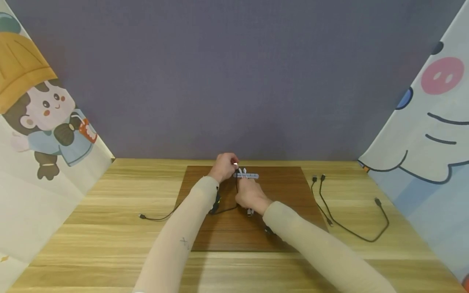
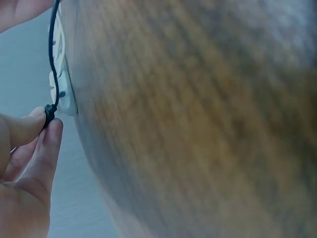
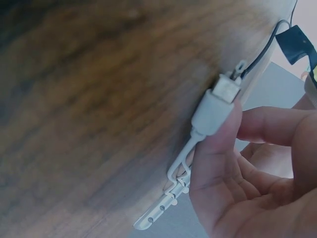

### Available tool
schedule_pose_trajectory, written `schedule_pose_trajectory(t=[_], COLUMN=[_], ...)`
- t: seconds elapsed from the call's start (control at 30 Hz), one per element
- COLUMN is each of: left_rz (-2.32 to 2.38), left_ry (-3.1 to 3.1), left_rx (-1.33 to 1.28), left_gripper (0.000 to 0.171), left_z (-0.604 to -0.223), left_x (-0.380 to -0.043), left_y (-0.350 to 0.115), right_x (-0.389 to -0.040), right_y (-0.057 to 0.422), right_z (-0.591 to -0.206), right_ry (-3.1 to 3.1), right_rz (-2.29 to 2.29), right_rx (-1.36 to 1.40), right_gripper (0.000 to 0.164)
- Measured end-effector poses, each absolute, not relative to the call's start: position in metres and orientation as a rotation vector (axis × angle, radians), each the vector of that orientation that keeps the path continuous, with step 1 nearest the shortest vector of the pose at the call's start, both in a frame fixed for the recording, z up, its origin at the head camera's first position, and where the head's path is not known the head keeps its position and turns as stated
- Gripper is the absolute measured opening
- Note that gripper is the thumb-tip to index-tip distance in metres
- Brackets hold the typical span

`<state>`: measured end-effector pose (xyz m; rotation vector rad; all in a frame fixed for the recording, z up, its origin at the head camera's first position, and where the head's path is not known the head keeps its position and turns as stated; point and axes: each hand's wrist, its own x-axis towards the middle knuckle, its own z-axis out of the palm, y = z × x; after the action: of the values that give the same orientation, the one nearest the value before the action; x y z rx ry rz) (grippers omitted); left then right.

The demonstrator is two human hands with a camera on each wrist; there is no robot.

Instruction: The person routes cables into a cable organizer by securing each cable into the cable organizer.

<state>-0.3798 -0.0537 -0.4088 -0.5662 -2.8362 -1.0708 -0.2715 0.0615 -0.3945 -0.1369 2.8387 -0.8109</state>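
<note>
Far left, head view: I log a cartoon-printed panel (image 1: pixel 66 122), then a dark connector (image 1: pixel 142 216) lying on the tabletop (image 1: pixel 124 187), its lead running toward the left forearm. Next, left hand (image 1: pixel 222 167) at the rear edge of the brown board (image 1: pixel 282 195): grip narrow, thumb and fingers pinching a black plug (image 2: pixel 49 115) just beside the near end of the pale cable clip (image 1: pixel 253 176). From the plug I trace a black cable (image 2: pixel 51 44) to the right hand (image 1: pixel 250 194). That grip is closed too, thumb and finger pinched together on the cable. Two white cables (image 3: pixel 184 151) sit across the clip; in the right wrist view a white USB plug (image 3: pixel 213 116) lies alongside the thumb. Further right, I note two loose black leads, one short (image 1: pixel 321 209), one long and curved (image 1: pixel 366 240).
</note>
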Motion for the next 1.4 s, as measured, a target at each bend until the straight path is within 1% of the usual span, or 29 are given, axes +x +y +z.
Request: schedule_pose_trajectory(t=[0.07,0.17,0.23,0.4,0.53,0.77,1.0,1.1,1.3,1.4], left_rz=[-1.056,-1.024,-1.0,-0.969,-0.92,-0.876,-0.848,-0.828,-0.815,-0.822], left_ry=[-2.856,-2.88,-2.894,-2.934,-2.984,-3.065,-3.068,-3.067,-3.07,-3.069], left_rx=[-0.549,-0.525,-0.517,-0.5,-0.465,-0.437,-0.448,-0.464,-0.465,-0.46], left_gripper=[0.019,0.019,0.019,0.02,0.021,0.026,0.025,0.025,0.026,0.026], left_z=[-0.409,-0.408,-0.408,-0.409,-0.409,-0.405,-0.405,-0.406,-0.408,-0.409], left_x=[-0.38,-0.38,-0.379,-0.38,-0.38,-0.377,-0.376,-0.376,-0.377,-0.377], left_y=[-0.053,-0.051,-0.05,-0.048,-0.047,-0.047,-0.048,-0.048,-0.048,-0.049], right_x=[-0.272,-0.273,-0.273,-0.272,-0.27,-0.267,-0.259,-0.256,-0.254,-0.251], right_y=[0.061,0.061,0.061,0.06,0.059,0.06,0.058,0.057,0.06,0.065], right_z=[-0.395,-0.395,-0.396,-0.397,-0.397,-0.399,-0.401,-0.399,-0.397,-0.397], right_ry=[2.841,2.849,2.854,2.853,2.871,2.915,2.967,2.954,2.942,2.976], right_rz=[-0.802,-0.769,-0.746,-0.695,-0.627,-0.58,-0.508,-0.533,-0.564,-0.583], right_rx=[-0.143,-0.156,-0.164,-0.216,-0.292,-0.344,-0.536,-0.557,-0.537,-0.58], right_gripper=[0.012,0.024,0.026,0.01,0.007,0.012,0.021,0.025,0.021,0.02])
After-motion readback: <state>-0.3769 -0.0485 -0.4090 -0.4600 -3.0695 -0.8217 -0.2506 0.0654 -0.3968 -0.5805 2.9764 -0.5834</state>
